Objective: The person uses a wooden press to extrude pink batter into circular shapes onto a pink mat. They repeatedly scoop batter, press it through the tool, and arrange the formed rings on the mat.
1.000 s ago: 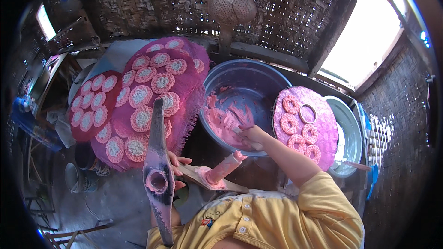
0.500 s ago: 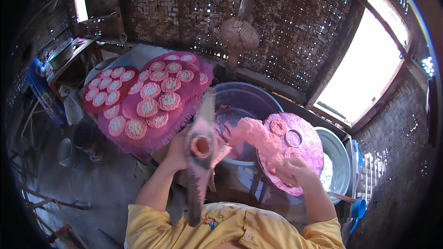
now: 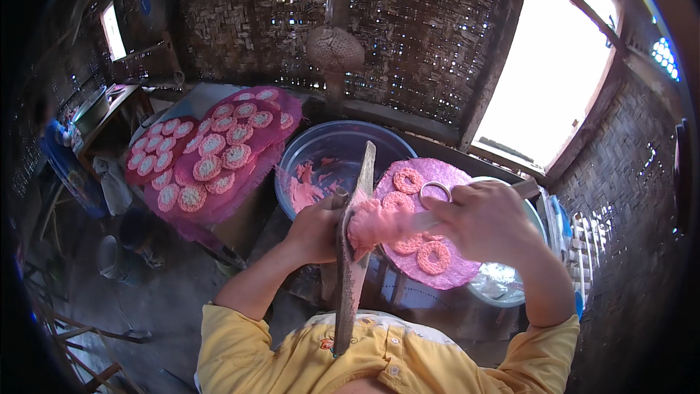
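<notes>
My left hand (image 3: 315, 230) is closed round the middle of a long wooden press (image 3: 351, 277), which is held upright and edge-on over the near side of the blue basin. A lump of soft pink dough (image 3: 372, 225) bulges from the press's right side. My right hand (image 3: 487, 220), blurred, has its fingers curled over the round pink tray; a pale, smeared shape runs from it to the dough, and what it grips cannot be made out. On the tray (image 3: 467, 273) lie several ring-shaped pink dough pieces (image 3: 433, 257). Beside my right fingers is a metal ring (image 3: 435, 191).
The blue basin (image 3: 313, 135) holds more pink dough (image 3: 305, 188). At left, pink cloth-like rounds (image 3: 240, 201) carry several pink-and-white dough rings. A pale green basin (image 3: 536, 222) sits partly under the tray. Another person (image 3: 62, 153) stands far left, near a table.
The press has turned from showing its hole to edge-on. My right hand has risen from the tray's near edge towards the metal ring, and the dough now sits against the press. The view has shifted.
</notes>
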Demonstrator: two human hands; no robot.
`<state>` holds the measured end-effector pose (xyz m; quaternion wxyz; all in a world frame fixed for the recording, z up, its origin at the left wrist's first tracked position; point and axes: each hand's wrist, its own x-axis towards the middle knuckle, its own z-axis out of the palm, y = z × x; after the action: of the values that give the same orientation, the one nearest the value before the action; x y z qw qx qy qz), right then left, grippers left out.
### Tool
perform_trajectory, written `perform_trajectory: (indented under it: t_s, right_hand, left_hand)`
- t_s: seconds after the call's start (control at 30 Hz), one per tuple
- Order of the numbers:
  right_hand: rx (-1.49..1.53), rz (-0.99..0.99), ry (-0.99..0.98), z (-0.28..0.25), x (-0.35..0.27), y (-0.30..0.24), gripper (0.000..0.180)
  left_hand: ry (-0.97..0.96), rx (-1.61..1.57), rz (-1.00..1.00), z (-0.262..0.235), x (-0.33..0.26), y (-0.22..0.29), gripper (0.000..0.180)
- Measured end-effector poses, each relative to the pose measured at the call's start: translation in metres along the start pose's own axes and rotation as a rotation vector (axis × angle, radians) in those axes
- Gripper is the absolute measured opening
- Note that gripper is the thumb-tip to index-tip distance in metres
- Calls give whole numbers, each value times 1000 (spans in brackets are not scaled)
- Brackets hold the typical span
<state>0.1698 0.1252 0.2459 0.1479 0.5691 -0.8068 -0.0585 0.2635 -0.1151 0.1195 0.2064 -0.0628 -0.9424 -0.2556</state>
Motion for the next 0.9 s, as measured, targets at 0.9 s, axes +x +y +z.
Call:
perform_trajectory:
  t_s: [0.9]
  right_hand:
    - [-93, -213, 420, 24, 14, -2, 17]
  left_hand:
    - [43, 120, -149, 1, 3, -5, 47]
